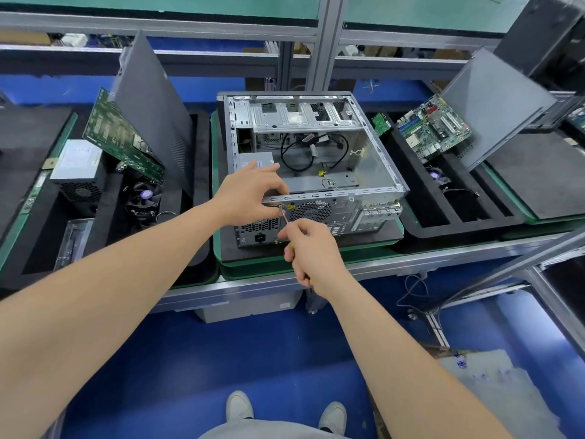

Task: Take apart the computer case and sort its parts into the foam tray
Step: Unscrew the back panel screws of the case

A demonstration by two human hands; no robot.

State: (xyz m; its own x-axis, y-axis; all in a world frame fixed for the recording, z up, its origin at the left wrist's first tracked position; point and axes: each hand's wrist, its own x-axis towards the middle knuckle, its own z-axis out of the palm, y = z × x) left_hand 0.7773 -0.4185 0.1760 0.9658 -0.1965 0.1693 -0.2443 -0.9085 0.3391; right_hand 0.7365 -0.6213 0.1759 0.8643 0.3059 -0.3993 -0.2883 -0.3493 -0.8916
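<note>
An open grey metal computer case (373,166) lies on its side on a green-edged pad at the bench middle. Inside it are black cables and a power supply (253,158) at the near left. My left hand (250,196) grips the case's near top rim beside a screw on the rear panel. My right hand (311,248) grips a yellow-handled screwdriver (285,215), its tip on that screw. The black foam tray (443,217) to the right holds a motherboard (432,128), a small green card and a fan. A grey side panel leans behind them.
A second black foam tray (41,239) on the left holds a power supply, a circuit board, a fan, a metal bracket and a leaning side panel. An aluminium frame post rises behind the case. The bench's metal edge runs below my hands; blue floor lies beneath.
</note>
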